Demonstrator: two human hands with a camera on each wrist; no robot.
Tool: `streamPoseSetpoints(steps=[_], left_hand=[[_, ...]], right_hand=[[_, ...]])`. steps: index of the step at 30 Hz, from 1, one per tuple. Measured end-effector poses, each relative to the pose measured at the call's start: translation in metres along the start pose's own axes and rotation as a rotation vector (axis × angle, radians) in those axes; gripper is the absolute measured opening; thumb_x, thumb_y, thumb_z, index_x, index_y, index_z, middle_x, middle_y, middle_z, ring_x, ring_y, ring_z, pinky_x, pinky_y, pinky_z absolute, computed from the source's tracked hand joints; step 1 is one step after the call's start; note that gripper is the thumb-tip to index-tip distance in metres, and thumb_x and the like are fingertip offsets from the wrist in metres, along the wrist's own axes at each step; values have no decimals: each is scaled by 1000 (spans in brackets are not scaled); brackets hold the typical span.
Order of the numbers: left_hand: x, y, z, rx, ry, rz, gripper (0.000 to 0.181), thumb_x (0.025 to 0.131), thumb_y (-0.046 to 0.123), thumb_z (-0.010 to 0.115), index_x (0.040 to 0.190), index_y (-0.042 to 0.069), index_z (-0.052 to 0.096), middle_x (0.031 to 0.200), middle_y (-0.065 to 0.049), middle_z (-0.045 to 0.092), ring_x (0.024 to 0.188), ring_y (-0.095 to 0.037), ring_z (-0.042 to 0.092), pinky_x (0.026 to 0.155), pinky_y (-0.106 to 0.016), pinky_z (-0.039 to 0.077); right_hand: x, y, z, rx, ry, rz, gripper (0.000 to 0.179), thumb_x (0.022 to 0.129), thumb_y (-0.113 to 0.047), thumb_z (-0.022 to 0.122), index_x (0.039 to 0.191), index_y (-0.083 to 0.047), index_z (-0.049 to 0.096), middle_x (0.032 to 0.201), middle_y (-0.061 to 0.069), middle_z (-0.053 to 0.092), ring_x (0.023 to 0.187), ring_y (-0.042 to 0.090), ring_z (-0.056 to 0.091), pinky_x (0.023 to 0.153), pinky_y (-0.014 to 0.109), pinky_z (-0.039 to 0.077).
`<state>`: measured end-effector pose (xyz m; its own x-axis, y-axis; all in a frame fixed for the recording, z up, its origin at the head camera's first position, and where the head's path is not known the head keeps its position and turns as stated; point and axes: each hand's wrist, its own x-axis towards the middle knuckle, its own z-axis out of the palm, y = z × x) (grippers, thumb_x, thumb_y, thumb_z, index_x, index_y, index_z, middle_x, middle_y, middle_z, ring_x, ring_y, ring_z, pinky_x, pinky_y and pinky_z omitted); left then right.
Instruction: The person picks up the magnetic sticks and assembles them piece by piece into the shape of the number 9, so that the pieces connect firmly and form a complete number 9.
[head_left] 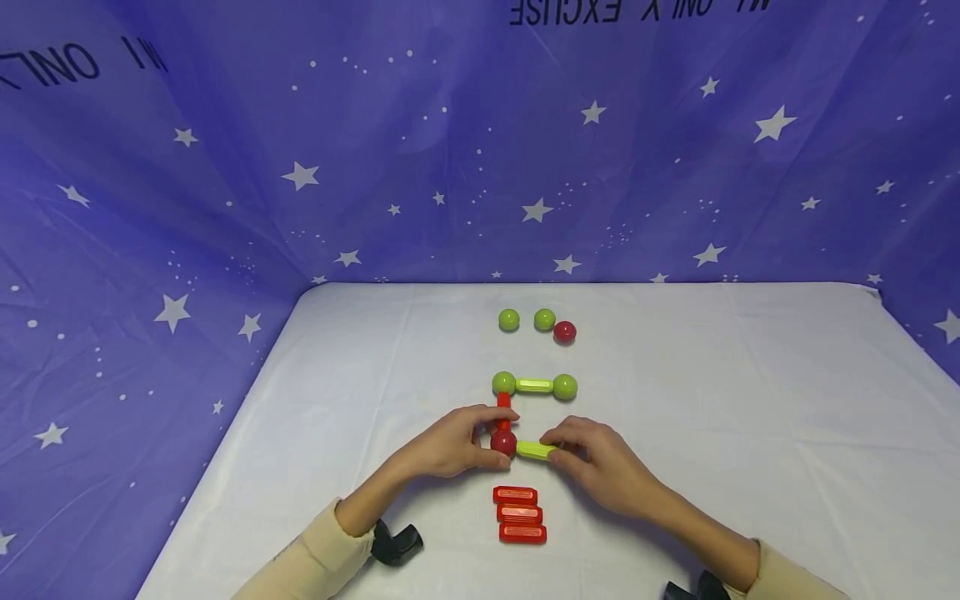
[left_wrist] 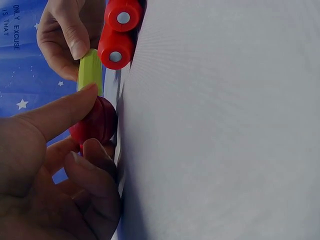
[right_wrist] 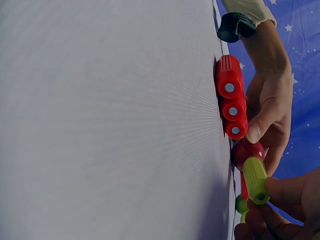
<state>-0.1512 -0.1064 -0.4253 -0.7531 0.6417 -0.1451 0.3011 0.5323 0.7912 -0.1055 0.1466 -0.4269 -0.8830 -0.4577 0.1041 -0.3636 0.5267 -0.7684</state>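
Observation:
My left hand [head_left: 452,442] grips a red ball [head_left: 503,442] between thumb and fingers, its index finger reaching over a red rod [head_left: 504,410]. That rod runs from the red ball up to a green ball [head_left: 504,382], which joins a yellow-green rod [head_left: 534,386] and a second green ball [head_left: 565,387]. With thumb and fingertips my right hand [head_left: 606,467] pinches the outer end of another yellow-green rod [right_wrist: 255,176]. The inner end of this rod meets the red ball's right side. In the left wrist view, the thumb [left_wrist: 65,112] lies across the red ball.
Three red rods [head_left: 521,514] lie stacked side by side just in front of the hands. Farther back are two loose green balls [head_left: 509,320] and a red ball [head_left: 565,332]. A white cloth covers the table [head_left: 712,400]; a starry purple curtain [head_left: 480,167] hangs behind.

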Motion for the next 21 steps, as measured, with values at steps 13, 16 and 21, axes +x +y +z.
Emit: streamPoseSetpoints(steps=[13,16,21], left_hand=[[0,-3,1,-17,-2,16,58,83,21,82,135,11,59,106,4,57,75,-15,51,67,-27,42],[0,-3,1,-21,-1,19,58,83,20,82,135,11,59,106,4,57,73,-15,51,66,-27,42],[0,-3,1,-18,0,22,58,83,20,82,135,11,59,108,3,57,76,-15,52,68,-28,43]], right_hand=[[2,-1,1,-10,14,29,19,89,-3,70,106,-13,74,95,-11,65,82,9,56,75,28,49],[2,-1,1,-16,21,35,20,89,-3,70,106,-12,74,95,-10,65,82,9,56,75,28,49],[2,-1,2,-25,38,35,20,89,-2,70,106,-12,74,96,-10,66,82,9,56,75,27,49]])
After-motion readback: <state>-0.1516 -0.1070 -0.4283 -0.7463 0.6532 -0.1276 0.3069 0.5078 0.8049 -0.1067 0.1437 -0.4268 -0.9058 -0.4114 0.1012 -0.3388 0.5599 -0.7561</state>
